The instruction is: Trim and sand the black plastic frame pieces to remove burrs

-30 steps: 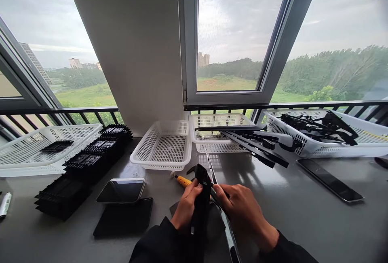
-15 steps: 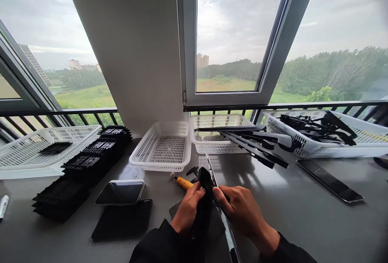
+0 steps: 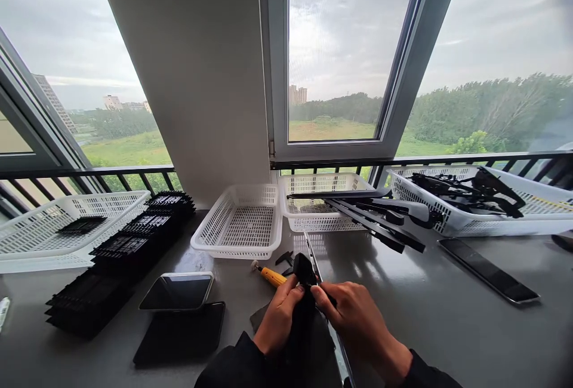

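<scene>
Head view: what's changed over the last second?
The black part has turned slightly, its upper end shifting a little right; the thumbs of the left hand and right hand are closer together. No visible grasp or release. The orange-handled tool and the flat dark device at right lie as before; the whole scene sits lower because the camera moved.

Grey wall between windows (cloudy daylight outside); black railing low down, glossy grey table.
</scene>
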{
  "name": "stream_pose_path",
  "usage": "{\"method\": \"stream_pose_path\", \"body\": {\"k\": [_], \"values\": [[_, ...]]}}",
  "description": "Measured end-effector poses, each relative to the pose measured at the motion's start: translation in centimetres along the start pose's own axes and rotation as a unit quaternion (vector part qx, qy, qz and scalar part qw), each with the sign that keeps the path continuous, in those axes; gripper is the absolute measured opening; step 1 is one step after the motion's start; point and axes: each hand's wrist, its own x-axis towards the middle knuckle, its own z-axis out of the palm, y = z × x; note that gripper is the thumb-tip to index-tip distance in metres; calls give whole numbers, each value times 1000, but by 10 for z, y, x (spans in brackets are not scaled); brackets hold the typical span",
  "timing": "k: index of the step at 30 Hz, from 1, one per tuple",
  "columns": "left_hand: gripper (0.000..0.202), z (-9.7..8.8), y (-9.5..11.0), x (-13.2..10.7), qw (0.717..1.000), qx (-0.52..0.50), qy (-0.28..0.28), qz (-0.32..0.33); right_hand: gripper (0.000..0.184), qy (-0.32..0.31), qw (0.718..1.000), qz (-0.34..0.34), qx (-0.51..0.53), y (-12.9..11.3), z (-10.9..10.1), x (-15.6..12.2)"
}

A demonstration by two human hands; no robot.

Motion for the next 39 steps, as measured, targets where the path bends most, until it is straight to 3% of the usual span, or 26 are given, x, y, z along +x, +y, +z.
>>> {"method": "stream_pose_path", "body": {"k": [10, 18, 24, 29, 34, 39], "values": [[51, -1, -4, 1, 1000, -4, 4, -8, 71, 27, 998, 43, 30, 11, -6, 3], [49, -2, 0, 2, 999, 1, -47, 10, 73, 47, 996, 64, 47, 22, -8, 5], [46, -4, -6, 4, 1000, -2, 3, 8, 73, 11, 996, 48, 81, 17, -9, 5], [49, -5, -10, 4, 1000, -3, -31, 0, 71, 16, 995, 65, 80, 19, -8, 6], [52, -3, -9, 4, 1000, 16, -13, 7, 68, 30, 995, 23, 88, 14, -8, 3], [47, 3, 0, -1, 996, 57, -61, 39, 68, 41, 998, 8, 42, 11, -4, 1]]}}
